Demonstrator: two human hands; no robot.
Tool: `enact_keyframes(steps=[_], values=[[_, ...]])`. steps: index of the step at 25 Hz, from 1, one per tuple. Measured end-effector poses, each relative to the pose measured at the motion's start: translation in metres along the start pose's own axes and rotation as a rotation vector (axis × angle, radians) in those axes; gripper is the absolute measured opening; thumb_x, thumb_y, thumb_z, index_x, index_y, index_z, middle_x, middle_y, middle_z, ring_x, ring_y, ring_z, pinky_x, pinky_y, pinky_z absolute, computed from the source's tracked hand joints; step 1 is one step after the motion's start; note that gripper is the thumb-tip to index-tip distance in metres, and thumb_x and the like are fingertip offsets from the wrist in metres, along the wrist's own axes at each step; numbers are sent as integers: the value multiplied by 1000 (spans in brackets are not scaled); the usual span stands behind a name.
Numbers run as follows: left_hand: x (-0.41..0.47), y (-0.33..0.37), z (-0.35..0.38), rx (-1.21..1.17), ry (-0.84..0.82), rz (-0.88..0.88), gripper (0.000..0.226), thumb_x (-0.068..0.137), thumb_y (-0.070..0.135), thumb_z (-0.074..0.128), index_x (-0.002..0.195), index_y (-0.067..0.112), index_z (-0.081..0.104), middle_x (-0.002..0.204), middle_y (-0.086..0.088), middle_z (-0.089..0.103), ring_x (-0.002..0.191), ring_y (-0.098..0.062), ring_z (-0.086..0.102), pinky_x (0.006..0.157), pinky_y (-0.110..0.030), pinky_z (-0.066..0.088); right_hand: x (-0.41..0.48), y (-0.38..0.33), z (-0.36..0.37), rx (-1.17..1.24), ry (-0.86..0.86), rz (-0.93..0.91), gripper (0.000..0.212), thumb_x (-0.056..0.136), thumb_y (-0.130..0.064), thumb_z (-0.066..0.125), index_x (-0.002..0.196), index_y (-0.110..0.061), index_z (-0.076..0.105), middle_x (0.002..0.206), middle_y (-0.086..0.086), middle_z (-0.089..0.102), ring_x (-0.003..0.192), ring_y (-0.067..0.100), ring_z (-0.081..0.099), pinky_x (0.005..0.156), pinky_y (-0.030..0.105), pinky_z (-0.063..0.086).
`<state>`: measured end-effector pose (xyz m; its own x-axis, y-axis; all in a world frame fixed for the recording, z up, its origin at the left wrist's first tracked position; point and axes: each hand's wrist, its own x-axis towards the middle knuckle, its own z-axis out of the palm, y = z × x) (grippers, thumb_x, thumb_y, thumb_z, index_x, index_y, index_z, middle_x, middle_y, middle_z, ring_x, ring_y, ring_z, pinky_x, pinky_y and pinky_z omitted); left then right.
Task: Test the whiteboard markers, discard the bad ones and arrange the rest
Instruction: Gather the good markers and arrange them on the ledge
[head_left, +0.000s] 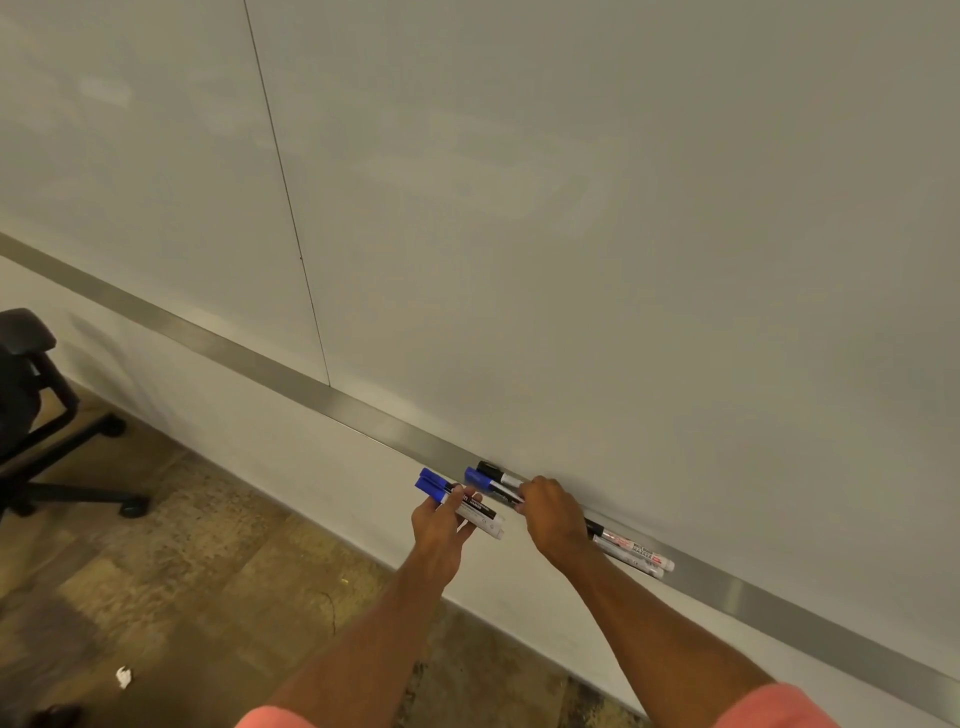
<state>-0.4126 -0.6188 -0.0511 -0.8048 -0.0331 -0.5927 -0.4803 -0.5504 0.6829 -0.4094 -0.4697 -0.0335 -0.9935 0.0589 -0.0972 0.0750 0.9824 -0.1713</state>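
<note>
I see the whiteboard (571, 208) filling most of the view, its metal ledge (260, 358) running along the bottom edge; an office chair (31, 395) stands far left; the left hand (441, 525) grips two blue markers (439, 491), fingers curled round them, just off the ledge; the right hand (553, 512) curls over a blue and black pair (488, 477) on the ledge; two more markers (636, 552) lie beside its wrist.

Whiteboard (571, 208), upper frame: smooth, faintly glossy; ledge (260, 358) beneath it: brushed metal, satin sheen; markers (636, 553): smooth plastic, glossy caps; chair (31, 374), left edge: matt black plastic; floor (182, 545), lower left: mottled, dull.
</note>
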Motion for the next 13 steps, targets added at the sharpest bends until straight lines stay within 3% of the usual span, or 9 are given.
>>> enact_keyframes(steps=[3, 13], values=[[2, 1, 0, -10, -5, -6, 12, 90, 8, 58, 100, 1, 56, 97, -19, 67, 87, -32, 67, 67, -39, 55, 2, 1, 4, 25, -36, 5, 22, 96, -21, 52, 112, -9, 62, 111, 9, 60, 102, 23, 58, 81, 34, 49], [-8, -1, 3, -5, -33, -14, 5, 89, 4, 59, 92, 1, 55, 91, -19, 66, 83, -33, 66, 64, -38, 55, 2, 3, -3, 179, -39, 127, 20, 91, -16, 59, 110, -12, 58, 109, 10, 64, 99, 24, 60, 84, 35, 51]])
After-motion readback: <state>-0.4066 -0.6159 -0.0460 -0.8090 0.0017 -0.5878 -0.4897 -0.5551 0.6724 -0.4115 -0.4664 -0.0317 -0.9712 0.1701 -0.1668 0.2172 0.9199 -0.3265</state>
